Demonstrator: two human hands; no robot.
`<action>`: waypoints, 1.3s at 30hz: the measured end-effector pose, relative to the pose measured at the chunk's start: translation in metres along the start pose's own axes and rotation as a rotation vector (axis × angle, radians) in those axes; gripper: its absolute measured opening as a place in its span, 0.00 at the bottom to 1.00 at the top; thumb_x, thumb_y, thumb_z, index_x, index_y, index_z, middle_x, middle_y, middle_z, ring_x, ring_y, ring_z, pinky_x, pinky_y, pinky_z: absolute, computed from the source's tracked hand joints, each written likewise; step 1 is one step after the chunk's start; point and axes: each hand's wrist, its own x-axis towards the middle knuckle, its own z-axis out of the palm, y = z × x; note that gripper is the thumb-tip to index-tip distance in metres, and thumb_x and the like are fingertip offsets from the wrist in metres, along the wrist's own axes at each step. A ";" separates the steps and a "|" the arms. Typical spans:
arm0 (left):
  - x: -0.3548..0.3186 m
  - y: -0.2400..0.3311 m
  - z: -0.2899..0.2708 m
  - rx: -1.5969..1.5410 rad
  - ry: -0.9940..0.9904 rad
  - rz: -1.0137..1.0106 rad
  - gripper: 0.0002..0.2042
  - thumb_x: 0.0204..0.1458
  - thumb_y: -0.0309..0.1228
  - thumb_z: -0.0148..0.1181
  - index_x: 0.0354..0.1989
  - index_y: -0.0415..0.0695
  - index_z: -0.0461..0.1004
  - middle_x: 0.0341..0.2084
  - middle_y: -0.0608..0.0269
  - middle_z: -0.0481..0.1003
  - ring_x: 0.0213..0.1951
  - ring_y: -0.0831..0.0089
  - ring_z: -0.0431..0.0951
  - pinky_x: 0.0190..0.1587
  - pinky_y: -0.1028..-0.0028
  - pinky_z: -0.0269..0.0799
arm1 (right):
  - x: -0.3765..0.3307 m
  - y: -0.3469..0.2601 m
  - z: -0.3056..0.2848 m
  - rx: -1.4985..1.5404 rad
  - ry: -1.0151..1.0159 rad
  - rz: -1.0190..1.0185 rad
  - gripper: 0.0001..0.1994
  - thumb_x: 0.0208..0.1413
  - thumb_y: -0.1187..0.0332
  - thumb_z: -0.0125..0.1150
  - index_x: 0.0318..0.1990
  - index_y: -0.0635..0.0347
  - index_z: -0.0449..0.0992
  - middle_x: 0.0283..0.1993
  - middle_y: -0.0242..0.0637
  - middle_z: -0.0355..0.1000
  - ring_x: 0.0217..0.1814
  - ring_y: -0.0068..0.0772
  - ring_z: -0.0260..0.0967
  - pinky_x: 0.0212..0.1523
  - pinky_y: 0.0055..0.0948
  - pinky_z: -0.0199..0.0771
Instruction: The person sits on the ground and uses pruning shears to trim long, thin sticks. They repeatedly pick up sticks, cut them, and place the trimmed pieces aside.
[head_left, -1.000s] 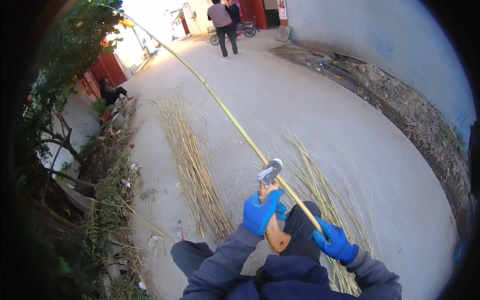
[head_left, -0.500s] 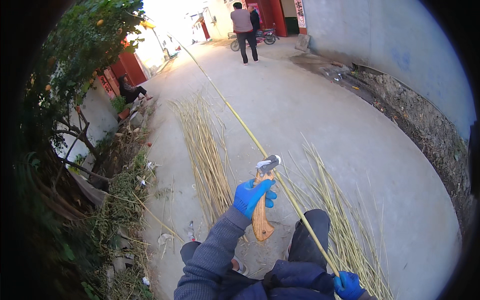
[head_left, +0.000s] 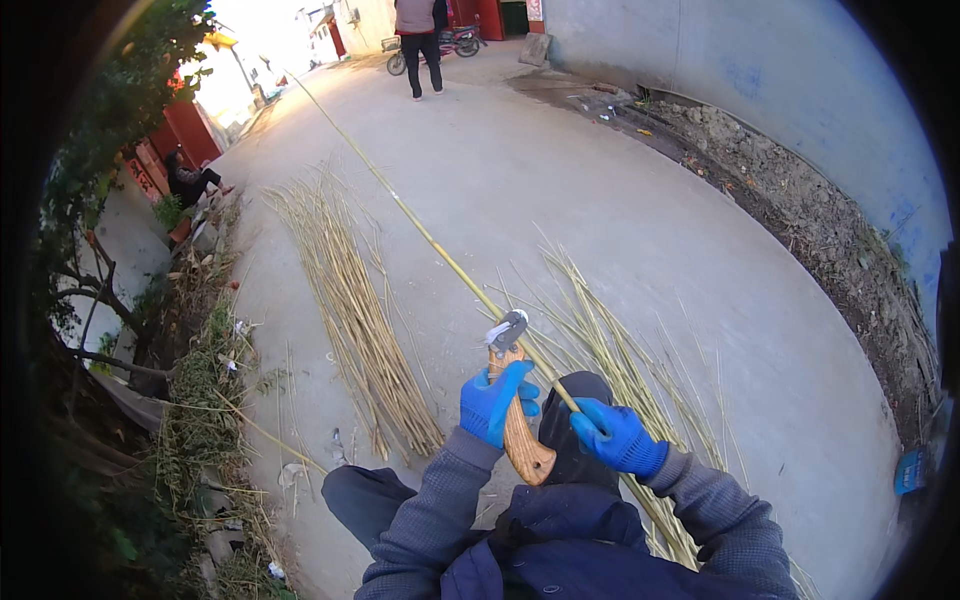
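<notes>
My left hand (head_left: 490,405), in a blue glove, is closed around a curved wooden-handled tool (head_left: 522,447) with a grey metal head. Against that head lies a long, thin greenish-yellow cane (head_left: 432,240), which stretches away up the lane. My right hand (head_left: 617,438), also gloved in blue, grips the cane's near end in front of my right knee. How the metal head meets the cane is too small to make out. Loose thin stalks lie in two bundles on the ground: a tan bundle (head_left: 350,305) to the left and a greener bundle (head_left: 625,355) to the right.
Weeds and dry plants (head_left: 205,405) line the left edge beneath a tree. A rubble strip (head_left: 790,195) runs along the right wall. Far off, a person (head_left: 418,50) stands near a motorcycle (head_left: 462,42); another person (head_left: 190,182) sits at left. A blue container (head_left: 908,472) is at right.
My right hand has moved up and left with the cane's end, closer to my left hand. The tool is still in my left hand. The whole view has shifted.
</notes>
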 end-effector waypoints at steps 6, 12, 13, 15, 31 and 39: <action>0.089 0.069 -0.136 -0.095 0.264 0.270 0.20 0.55 0.37 0.63 0.51 0.36 0.72 0.36 0.60 0.76 0.36 0.70 0.77 0.34 0.72 0.77 | -0.104 0.034 -0.002 -0.105 -0.106 -0.118 0.07 0.57 0.66 0.60 0.39 0.58 0.75 0.18 0.44 0.65 0.17 0.46 0.65 0.20 0.40 0.66; 0.116 0.084 -0.214 -0.065 0.224 0.275 0.18 0.55 0.37 0.63 0.49 0.38 0.73 0.36 0.61 0.76 0.36 0.72 0.77 0.37 0.71 0.77 | -0.221 0.045 -0.055 -0.522 -0.104 -0.066 0.11 0.52 0.69 0.61 0.43 0.59 0.77 0.18 0.39 0.68 0.18 0.42 0.67 0.22 0.39 0.67; 0.111 0.075 -0.207 -0.107 0.230 0.223 0.18 0.55 0.37 0.63 0.49 0.37 0.73 0.36 0.61 0.76 0.36 0.72 0.77 0.37 0.72 0.78 | -0.209 0.041 -0.054 -0.470 -0.154 -0.004 0.13 0.53 0.68 0.62 0.45 0.60 0.77 0.20 0.40 0.69 0.20 0.42 0.68 0.24 0.38 0.68; 0.097 0.046 -0.174 -0.097 0.246 0.220 0.17 0.55 0.34 0.62 0.48 0.36 0.73 0.36 0.57 0.77 0.33 0.70 0.78 0.31 0.72 0.78 | -0.163 0.030 -0.045 -0.280 -0.177 0.040 0.21 0.53 0.67 0.64 0.55 0.61 0.73 0.25 0.44 0.72 0.24 0.43 0.71 0.27 0.36 0.71; 0.093 0.075 -0.225 -0.110 0.424 0.291 0.16 0.54 0.35 0.63 0.45 0.36 0.74 0.35 0.58 0.76 0.33 0.70 0.78 0.31 0.72 0.78 | -0.145 0.049 -0.027 -0.604 -0.214 -0.322 0.08 0.50 0.69 0.64 0.37 0.60 0.76 0.15 0.39 0.65 0.15 0.41 0.65 0.18 0.36 0.65; 0.090 0.058 -0.186 -0.112 0.338 0.206 0.15 0.54 0.33 0.62 0.45 0.35 0.74 0.35 0.56 0.77 0.30 0.69 0.78 0.29 0.71 0.79 | -0.192 0.045 -0.051 -0.364 -0.314 0.138 0.19 0.54 0.66 0.62 0.53 0.61 0.74 0.26 0.39 0.74 0.25 0.39 0.72 0.31 0.36 0.72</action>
